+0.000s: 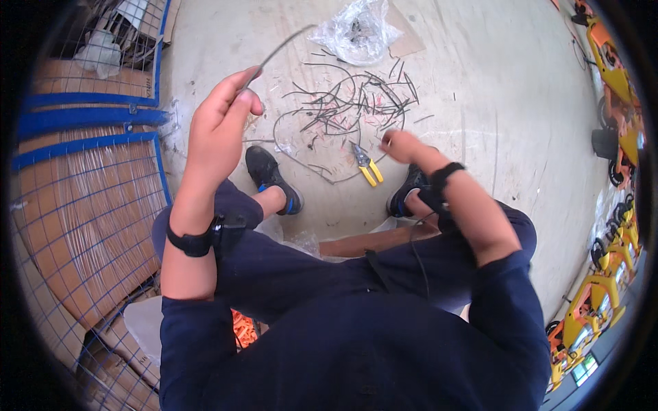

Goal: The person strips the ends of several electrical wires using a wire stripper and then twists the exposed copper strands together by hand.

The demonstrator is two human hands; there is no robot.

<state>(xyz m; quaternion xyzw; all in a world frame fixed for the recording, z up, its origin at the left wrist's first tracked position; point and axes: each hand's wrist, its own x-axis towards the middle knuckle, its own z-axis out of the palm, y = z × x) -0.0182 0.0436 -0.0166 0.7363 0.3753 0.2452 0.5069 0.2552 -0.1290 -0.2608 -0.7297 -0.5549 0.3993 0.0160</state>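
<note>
My left hand (226,120) is raised at the left, thumb and fingers closed round a thin grey cable (279,49), whose free end points up and to the right. My right hand (404,147) hovers by the right edge of a heap of cable offcuts, its fingers curled together and a little blurred. Whatever it may hold is too small to make out. Wire strippers (367,166) with yellow handles lie on the floor just left of that hand. The heap of dark cable pieces (343,103) spreads between and beyond my hands, with small reddish scraps among it.
A clear plastic bag (358,31) with small pieces in it rests beyond the heap, beside flat cardboard (406,41). Blue wire-mesh cages (89,147) holding cartons stand at the left. Yellow and orange wheeled machines (593,301) line the right. My shoes (271,175) flank the strippers.
</note>
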